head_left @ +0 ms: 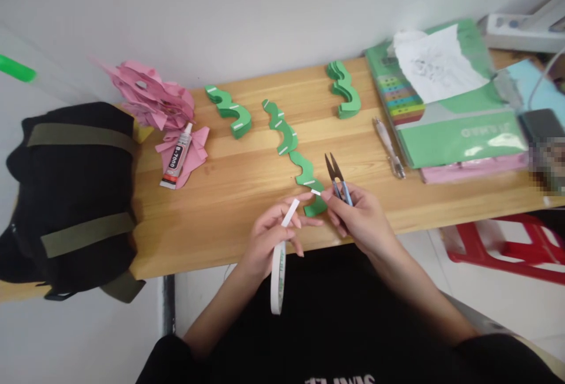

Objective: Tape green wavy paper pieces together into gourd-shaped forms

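Green paper strip [289, 138]: lying in joined wavy pieces on the worktop [238, 195], running from the rear toward the front edge, with short white bands crossing it.
Covered parts: fingertips are overlapping the strip's near end; whether they are touching it is not showing clearly.
Handles: the snips [341, 178] are disappearing into the grip, leaving blades and some blue handle showing.
Lettering: green print on the tape roll [277, 284] is proving too small to read; shirt lettering is running off the bottom edge.
Right border: a pixelated patch is masking one item; the red stool [512, 248] is showing only partly below the worktop.
Strip against fingers: its near end is lying between the two hands; its far end is lying well apart from them.
Left fingers [273, 213]: thumb and index are pinching the tape roll's band, its white end pointing up; the others are spreading loosely.
Right fingers [339, 205]: curling closed around the snips, blades standing slightly apart; a small white tape piece [316, 192] is sitting at their tips.
Green stacks: one [241, 119] is lying left of the strip, another [348, 98] right.
Glue tube [177, 157]: resting on pink paper.
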Demonstrator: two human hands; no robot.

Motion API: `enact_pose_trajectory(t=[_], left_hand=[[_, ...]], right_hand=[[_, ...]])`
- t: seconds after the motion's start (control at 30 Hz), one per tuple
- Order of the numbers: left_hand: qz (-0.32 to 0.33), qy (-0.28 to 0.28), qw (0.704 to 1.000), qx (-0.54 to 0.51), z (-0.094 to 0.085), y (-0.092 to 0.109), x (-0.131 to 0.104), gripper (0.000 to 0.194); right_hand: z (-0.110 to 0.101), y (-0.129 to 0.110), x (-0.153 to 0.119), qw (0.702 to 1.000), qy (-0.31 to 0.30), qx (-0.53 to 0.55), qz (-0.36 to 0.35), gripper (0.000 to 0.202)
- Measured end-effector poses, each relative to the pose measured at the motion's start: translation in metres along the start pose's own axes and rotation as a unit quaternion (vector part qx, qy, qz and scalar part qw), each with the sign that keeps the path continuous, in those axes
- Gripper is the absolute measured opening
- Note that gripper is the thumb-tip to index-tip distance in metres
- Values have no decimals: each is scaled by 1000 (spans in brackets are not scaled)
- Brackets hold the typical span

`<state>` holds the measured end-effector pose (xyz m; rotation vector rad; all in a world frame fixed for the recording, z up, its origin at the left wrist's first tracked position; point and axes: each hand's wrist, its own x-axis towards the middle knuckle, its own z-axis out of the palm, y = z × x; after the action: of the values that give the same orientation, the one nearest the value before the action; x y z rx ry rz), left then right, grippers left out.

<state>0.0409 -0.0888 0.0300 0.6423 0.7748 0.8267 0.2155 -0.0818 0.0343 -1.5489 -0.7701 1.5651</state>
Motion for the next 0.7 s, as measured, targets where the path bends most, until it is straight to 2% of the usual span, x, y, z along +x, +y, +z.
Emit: enact_pose_trajectory(t=[0.13,0.2,0.4,0.47,0.7], left_hand=[[-8,62,994,91,-9,2,-10,5],[-24,72,991,109,-10,2,-11,5],[-37,69,989,127,-4,0,-13,5],[-38,63,989,130,-2,-1,-14,6],[-72,38,987,140,0,-6,-10,9]], right_hand=[[-17,3,-3,995,-22,-89,29,35],[-22,2,-3,986,-41,-157,33,32],[-20,2,5,933,-106,-340,-40,26],[-18,3,9,921,-115,-368,-62,24],[-18,1,16,894,-130,-425,-61,22]])
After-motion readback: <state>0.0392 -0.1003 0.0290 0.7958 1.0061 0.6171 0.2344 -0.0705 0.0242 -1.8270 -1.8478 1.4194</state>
